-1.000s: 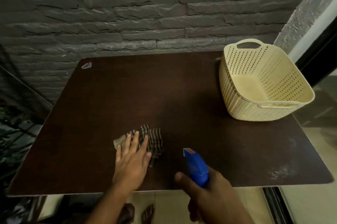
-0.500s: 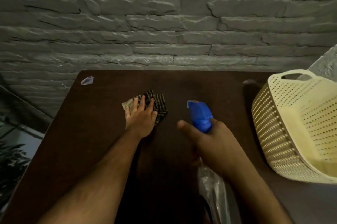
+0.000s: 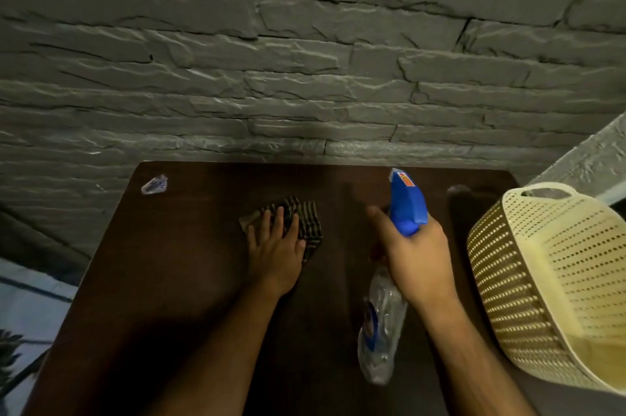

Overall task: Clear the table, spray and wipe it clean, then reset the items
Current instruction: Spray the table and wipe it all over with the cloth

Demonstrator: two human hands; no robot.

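Observation:
A dark brown table (image 3: 169, 280) stands against a grey stone wall. My left hand (image 3: 276, 247) lies flat with straight fingers on a striped cloth (image 3: 306, 219) in the far middle of the table. My right hand (image 3: 415, 253) grips a spray bottle (image 3: 404, 203) by the neck below its blue head, holding it above the table to the right of the cloth. The nozzle points toward the far edge. The clear bottle body (image 3: 381, 331) hangs down beneath my hand.
A cream perforated plastic basket (image 3: 548, 280) sits on the right side of the table, its inside showing nothing. A small crumpled clear wrapper (image 3: 154, 184) lies at the far left corner. The stone wall (image 3: 305, 59) runs right behind the table.
My left hand has slid the cloth from the near edge toward the far side. My right hand has carried the spray bottle forward and to the right. The camera has moved closer and lower.

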